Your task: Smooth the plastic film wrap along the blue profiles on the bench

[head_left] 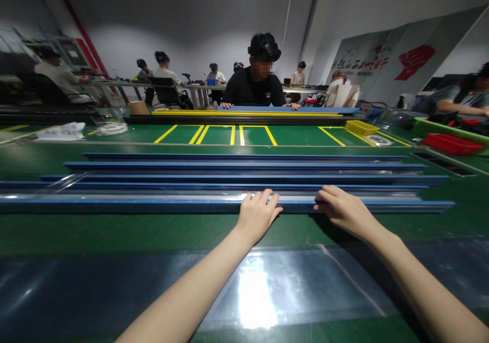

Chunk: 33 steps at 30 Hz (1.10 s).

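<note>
A long blue channel-shaped profile lies across the green table in front of me, with shiny clear film in it. My left hand grips its near wall, fingers bent over the top edge and thumb on the near side. A short way to the right, my right hand is closed on the same wall, its fingertips partly hidden by the hand. More blue profiles lie parallel just behind this one. Nearer to me, a wide clear plastic sheet rests flat and reflects the light.
Across the table a person in black holds another blue strip above yellow and black strips. A yellow tray, a red tray and a dark flat panel lie right. White papers lie left.
</note>
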Tool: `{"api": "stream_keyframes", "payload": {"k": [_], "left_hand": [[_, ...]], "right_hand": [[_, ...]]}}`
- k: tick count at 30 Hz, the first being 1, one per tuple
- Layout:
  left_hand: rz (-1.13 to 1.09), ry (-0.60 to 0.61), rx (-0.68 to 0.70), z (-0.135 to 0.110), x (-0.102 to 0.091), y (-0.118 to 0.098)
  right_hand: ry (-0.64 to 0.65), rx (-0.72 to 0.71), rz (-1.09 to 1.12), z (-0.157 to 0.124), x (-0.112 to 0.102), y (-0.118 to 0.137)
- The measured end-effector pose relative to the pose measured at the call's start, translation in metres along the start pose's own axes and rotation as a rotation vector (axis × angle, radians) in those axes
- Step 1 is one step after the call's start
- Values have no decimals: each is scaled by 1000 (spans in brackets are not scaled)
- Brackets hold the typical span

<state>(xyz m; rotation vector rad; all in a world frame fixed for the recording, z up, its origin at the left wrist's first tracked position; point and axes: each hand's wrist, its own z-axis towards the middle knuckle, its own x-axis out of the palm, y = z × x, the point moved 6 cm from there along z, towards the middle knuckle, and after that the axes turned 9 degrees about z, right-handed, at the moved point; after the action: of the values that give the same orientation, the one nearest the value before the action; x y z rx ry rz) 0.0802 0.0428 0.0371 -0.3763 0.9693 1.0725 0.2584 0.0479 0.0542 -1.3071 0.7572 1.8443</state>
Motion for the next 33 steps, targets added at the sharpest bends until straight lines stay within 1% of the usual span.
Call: {"api": "stream_keyframes", "payload": {"k": [4,6,10,14,18,21,27,31,33], "left_hand": [[-17,-20,3,0,-4,0],[-35,-33,35,0,-6,-3],[-38,-78,99,0,-10,-8],[-10,-64,38,0,-8,-4],[31,-33,-42,0,-5,2],[46,-30,-56,0,-4,2],[42,-9,-53,0,-4,0],[42,-3,-61,0,-4,0],[39,-1,-62,0,-3,0]], "right_hand": [[25,27,-8,0,-3,-1],[29,54,-3,-2,-6,-4],[31,129,0,-12,-14,-25],[49,208,-7,-23,-17,-52],[54,232,8,-27,-18,-64],[43,225,-18,-28,-16,-64],[35,171,-205,-26,-11,-58],[77,98,-236,-16,-2,-36],[60,40,-209,-9,2,-18]]}}
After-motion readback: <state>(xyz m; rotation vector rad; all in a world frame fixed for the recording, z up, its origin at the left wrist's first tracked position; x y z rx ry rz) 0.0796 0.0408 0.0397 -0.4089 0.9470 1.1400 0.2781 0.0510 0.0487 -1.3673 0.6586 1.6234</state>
